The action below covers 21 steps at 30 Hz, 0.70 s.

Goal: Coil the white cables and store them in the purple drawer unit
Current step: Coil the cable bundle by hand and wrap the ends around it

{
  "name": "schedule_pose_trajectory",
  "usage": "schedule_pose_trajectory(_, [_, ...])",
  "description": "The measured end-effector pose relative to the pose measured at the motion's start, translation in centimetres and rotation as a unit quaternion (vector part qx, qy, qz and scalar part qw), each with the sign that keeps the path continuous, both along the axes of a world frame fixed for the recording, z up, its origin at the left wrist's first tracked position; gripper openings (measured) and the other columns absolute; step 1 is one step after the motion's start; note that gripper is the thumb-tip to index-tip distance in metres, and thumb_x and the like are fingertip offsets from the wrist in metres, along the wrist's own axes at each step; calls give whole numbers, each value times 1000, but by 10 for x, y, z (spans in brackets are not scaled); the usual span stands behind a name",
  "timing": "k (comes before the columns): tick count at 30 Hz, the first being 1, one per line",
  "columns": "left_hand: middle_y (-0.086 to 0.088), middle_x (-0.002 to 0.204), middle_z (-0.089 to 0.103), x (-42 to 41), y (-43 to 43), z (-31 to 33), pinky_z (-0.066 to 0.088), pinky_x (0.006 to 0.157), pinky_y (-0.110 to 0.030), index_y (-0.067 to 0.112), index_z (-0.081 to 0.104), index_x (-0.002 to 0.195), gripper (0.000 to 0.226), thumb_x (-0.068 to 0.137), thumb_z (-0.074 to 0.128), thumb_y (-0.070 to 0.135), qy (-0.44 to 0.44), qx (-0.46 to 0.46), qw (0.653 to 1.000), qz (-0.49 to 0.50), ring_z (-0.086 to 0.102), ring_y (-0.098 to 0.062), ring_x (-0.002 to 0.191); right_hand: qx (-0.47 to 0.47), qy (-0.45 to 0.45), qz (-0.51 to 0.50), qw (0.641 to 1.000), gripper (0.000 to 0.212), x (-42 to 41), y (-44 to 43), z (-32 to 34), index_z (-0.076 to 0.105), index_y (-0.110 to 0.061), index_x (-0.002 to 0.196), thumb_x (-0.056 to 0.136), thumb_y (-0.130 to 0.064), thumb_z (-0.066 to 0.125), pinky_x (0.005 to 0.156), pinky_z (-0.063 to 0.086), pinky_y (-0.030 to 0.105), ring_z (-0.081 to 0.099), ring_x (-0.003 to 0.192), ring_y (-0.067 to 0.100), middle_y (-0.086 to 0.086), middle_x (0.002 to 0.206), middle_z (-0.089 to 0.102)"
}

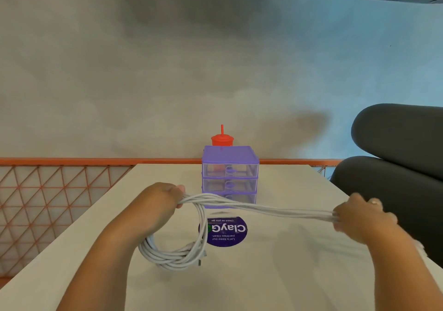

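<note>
stretching the white cables (263, 208) between two hands

left hand (163, 196) and right hand (359, 217) both curl tight around the bunch above the table (287, 274) — loops hang down. the purple drawer unit (230, 176) sits behind, all shut. loose loops could slip and tangle.

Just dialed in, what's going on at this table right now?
A person holds a bundle of white cables stretched between both hands. The left hand grips one end and the right hand grips the other. From the left grip a loose loop hangs down toward the table. The purple drawer unit stands behind the cables with all three drawers shut, so nothing is stored yet. A red cup stands behind it.
</note>
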<state>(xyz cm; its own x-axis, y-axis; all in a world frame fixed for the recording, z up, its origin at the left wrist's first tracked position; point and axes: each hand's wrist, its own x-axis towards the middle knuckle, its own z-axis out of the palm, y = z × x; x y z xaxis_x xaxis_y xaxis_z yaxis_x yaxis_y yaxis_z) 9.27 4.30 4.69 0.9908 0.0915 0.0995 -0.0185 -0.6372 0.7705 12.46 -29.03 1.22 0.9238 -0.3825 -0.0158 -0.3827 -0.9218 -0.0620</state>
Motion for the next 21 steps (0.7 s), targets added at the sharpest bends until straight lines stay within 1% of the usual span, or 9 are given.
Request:
schedule_pose_trajectory(3, [1,49,34,-1,-6,-3,21,46,-27,13,45,61,43,99,35,29,22,22,999,-22,26,-12,42,-27,-74,-24,997,13,-6,-2,17,59,-17,101,88,-17,56,78,43,31,47,93,23,2,95,33])
schedule_pose_trajectory(6, [5,46,33,-2,-9,-4,21,44,-25,14,45,61,42,99,35,30,49,32,997,-58,25,-10,41,14,-254,-25,967,23,-3,-4,16,60,-13,107,86,-4,56,68,44,29,48,73,20,8,101,40])
schedule_pose_trajectory(9, [8,40,33,-4,-14,-5,22,42,-22,13,45,63,41,98,36,31,73,42,992,-91,25,-7,36,129,-414,47,900,51,0,0,4,51,-14,126,82,11,51,77,45,32,51,98,29,12,129,37])
schedule_pose_trajectory(10, [8,39,34,-4,-16,-5,22,41,-21,13,45,63,41,99,36,31,77,41,991,-98,24,-7,35,144,-406,87,898,64,1,2,0,43,-18,135,81,15,49,80,46,29,49,107,29,10,141,29])
schedule_pose_trajectory(13, [8,39,33,-5,-24,-7,21,38,-19,12,43,66,39,99,35,31,77,54,990,-107,23,-5,32,117,-231,145,955,82,6,7,-9,15,-28,147,83,16,43,73,47,18,49,116,22,0,156,4])
schedule_pose_trajectory(15, [7,48,32,-5,-30,-9,21,41,-21,11,41,70,36,99,34,31,77,77,989,-104,24,-6,35,79,-153,153,973,74,8,13,-6,21,-27,146,86,11,42,96,42,26,41,129,22,0,156,12])
schedule_pose_trajectory(16, [4,52,32,-5,-33,-11,22,44,-24,11,40,71,34,99,34,29,78,88,988,-102,26,-9,39,70,-151,167,972,67,6,18,0,29,-26,143,88,8,44,102,37,28,38,132,22,1,153,21])
schedule_pose_trajectory(18, [0,57,30,-4,-38,-14,22,51,-28,10,37,72,31,99,34,26,80,100,987,-97,25,-14,49,97,-189,219,952,51,0,31,14,45,-27,135,91,-2,48,102,36,27,45,125,18,-2,143,39])
schedule_pose_trajectory(21, [1,58,32,-2,-45,-16,25,48,-26,11,36,69,33,99,33,25,89,99,987,-88,27,-13,48,213,-213,358,884,32,-23,71,35,61,-31,116,86,-20,63,85,38,8,54,99,2,-13,120,56])
